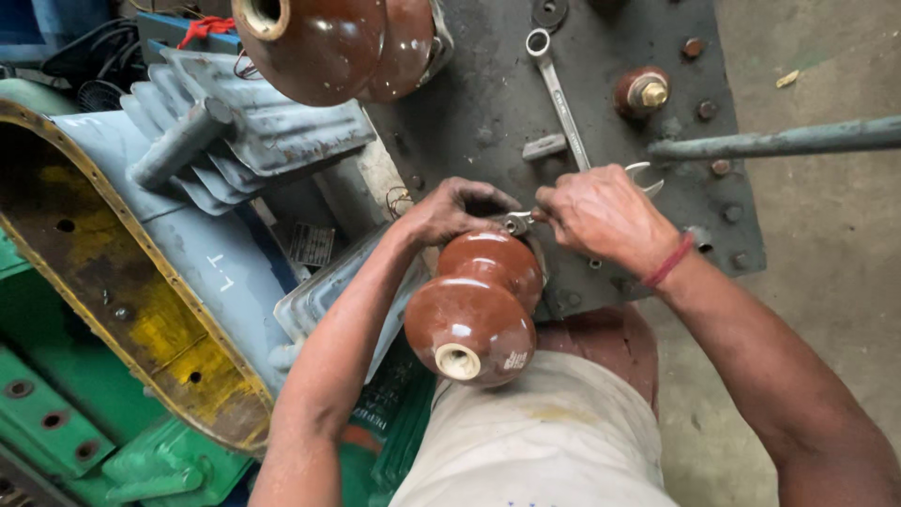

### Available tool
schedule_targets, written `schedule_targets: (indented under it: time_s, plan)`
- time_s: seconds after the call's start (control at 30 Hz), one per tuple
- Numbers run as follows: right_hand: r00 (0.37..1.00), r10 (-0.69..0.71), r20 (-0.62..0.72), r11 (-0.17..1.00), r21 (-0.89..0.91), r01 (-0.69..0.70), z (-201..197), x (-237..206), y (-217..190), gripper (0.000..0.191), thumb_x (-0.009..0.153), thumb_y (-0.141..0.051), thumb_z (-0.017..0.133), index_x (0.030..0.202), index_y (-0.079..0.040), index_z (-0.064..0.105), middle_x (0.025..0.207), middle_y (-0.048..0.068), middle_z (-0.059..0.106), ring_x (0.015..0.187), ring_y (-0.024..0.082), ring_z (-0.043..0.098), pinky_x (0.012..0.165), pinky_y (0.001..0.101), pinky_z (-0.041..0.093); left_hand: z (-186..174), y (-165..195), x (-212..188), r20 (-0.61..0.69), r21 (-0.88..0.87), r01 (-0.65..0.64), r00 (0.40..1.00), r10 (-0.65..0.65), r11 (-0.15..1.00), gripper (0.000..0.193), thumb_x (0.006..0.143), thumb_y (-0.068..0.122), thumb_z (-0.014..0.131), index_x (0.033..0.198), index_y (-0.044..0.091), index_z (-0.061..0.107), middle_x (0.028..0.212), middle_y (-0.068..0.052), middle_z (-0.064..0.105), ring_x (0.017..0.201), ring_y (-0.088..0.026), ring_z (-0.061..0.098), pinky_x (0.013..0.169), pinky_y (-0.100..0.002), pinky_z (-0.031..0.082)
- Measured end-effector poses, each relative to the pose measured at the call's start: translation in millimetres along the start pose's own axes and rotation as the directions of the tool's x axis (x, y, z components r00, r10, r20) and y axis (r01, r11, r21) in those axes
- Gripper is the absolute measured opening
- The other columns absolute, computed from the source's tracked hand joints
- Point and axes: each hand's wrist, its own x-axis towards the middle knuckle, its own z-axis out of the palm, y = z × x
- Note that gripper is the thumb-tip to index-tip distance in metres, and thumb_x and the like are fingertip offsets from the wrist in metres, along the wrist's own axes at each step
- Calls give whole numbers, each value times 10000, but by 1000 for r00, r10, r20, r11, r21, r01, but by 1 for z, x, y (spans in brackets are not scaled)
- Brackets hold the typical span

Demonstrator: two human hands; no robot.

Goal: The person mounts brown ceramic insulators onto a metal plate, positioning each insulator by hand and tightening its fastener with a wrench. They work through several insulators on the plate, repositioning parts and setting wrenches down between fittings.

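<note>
Workshop floor, bare concrete; a grimy grey steel plate point(488, 103) lies flat on it, studded with rusty bolts. Person stands over the plate, both hands at its near edge.

Left hand point(450, 208): fingers curled and pressed down over the back of a brown insulator point(474, 300), at its base where it meets the plate. What sits under the fingers cannot be seen.

Right hand point(601, 214): closed around a wrench point(648, 174), whose open jaw sticks out just beyond the knuckles. A small bright metal fitting point(516, 222) shows between the two hands, touching the right fingertips. Red band on the right wrist.

Insulator lies just below both hands, its open pale end pointing toward the person.

Beyond the right hand: a long spanner point(558, 94) flat on the plate, and a small bushing point(643, 91) with a brass stud. Above the left hand, a larger brown insulator point(328, 42). Left of the left arm, a grey finned tank point(216, 141) with a yellow rim.
</note>
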Motion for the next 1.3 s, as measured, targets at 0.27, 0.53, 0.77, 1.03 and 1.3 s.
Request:
schedule_targets:
  time_s: [0.27,0.53,0.77,1.03,1.3]
  plan:
    - [887,377,-266,855,468,-222,36,-51,-61,120,1027,-170,590,1007,-70,653,927,173,685,848,399,665,712,495,542,2,-8,4,-4,-92,-54,999,54,994,411,829,198,859,1208,68,767,1125,-50,786,1034,-121,706,965,-316,570]
    - [981,-174,-89,983,36,177,-11,5,3,155,825,-225,716,872,-87,664,736,128,654,704,341,668,608,458,519,1,-5,6,6,22,-123,992,123,992,433,810,206,872,1214,92,766,1090,-43,797,989,-92,689,919,-301,580]
    - [957,-287,-36,957,-46,285,-19,17,7,135,752,-191,730,847,-111,677,729,82,642,722,281,684,639,422,541,3,2,3,7,-11,-76,997,76,997,424,815,204,859,1214,92,768,1074,-36,801,971,-79,697,896,-286,581]
    - [983,-146,109,967,-194,165,0,17,24,340,899,-431,678,765,-121,712,694,116,682,687,308,697,618,434,549,7,-6,9,-20,-62,-20,1000,18,998,407,809,192,868,1180,53,772,1043,-38,800,959,-91,715,902,-290,595]
    - [962,142,-232,952,-233,-196,-20,-39,-31,369,981,-468,607,799,-156,684,704,117,649,687,303,625,624,481,477,7,-7,10,-33,-86,-28,999,26,996,374,842,193,847,1178,47,770,1063,-37,795,981,-93,720,927,-270,587]
